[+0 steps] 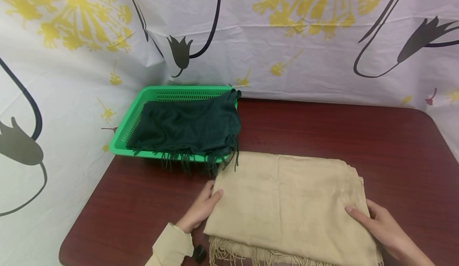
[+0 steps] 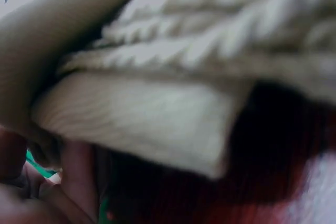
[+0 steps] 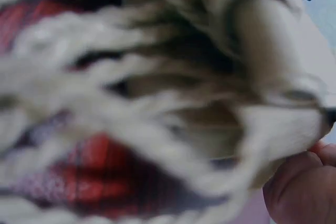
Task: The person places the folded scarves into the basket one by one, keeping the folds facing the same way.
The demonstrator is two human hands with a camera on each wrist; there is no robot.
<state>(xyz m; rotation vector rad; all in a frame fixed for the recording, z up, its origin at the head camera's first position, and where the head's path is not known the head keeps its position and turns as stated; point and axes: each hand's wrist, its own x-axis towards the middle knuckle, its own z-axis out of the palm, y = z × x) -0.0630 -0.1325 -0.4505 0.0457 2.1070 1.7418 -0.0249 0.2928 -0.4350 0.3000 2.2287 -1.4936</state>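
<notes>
A folded beige scarf (image 1: 297,202) lies spread in front of me, its twisted fringe (image 1: 258,254) toward the near side. At its left edge my left hand (image 1: 202,206) grips the cloth, thumb on top and the other fingers mostly hidden underneath. My right hand (image 1: 381,224) holds the right edge in the same way, the thumb lying over the cloth. Blurred beige layers and fringe (image 2: 210,40) fill much of the left wrist view. In the right wrist view, loose fringe cords (image 3: 94,61) hang close to the camera, with fingertips (image 3: 299,190) at the cloth's edge.
A green plastic basket (image 1: 123,134) stands at the back left, holding a folded dark green scarf (image 1: 186,124) whose fringe hangs over the front rim. The dark red table (image 1: 322,130) has rounded corners. A patterned white curtain (image 1: 229,30) hangs behind it.
</notes>
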